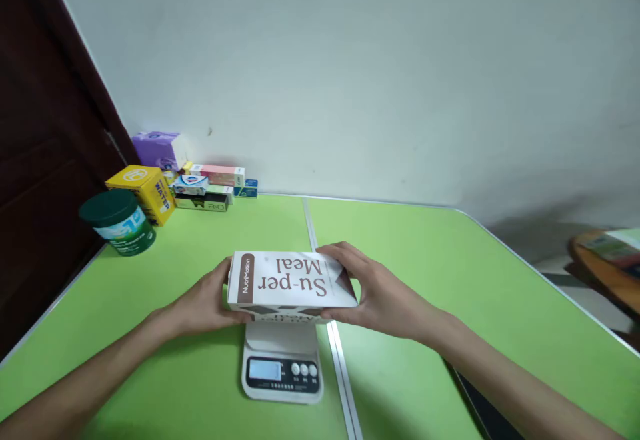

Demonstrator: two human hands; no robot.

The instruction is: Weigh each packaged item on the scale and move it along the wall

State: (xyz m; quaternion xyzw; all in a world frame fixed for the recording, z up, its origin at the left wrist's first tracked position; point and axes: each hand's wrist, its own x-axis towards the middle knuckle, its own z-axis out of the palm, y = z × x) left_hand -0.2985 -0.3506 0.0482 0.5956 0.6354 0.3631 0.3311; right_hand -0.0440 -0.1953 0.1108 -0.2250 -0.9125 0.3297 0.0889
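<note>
A white and brown carton marked "Su-per Meal" lies on its side between my hands, its lettering upside down to me. My left hand grips its left end, thumb and fingers wrapped round the edges. At the other end, my right hand holds the carton with fingers on the far edge and thumb at the near one. Directly beneath is a white digital kitchen scale with a lit display and several round buttons. The carton hides the scale's far part, so I cannot tell whether they touch.
On the green table, a green tub, a yellow box, a purple pack and several small boxes stand at the back left. A dark flat object lies near right. A wall rises behind.
</note>
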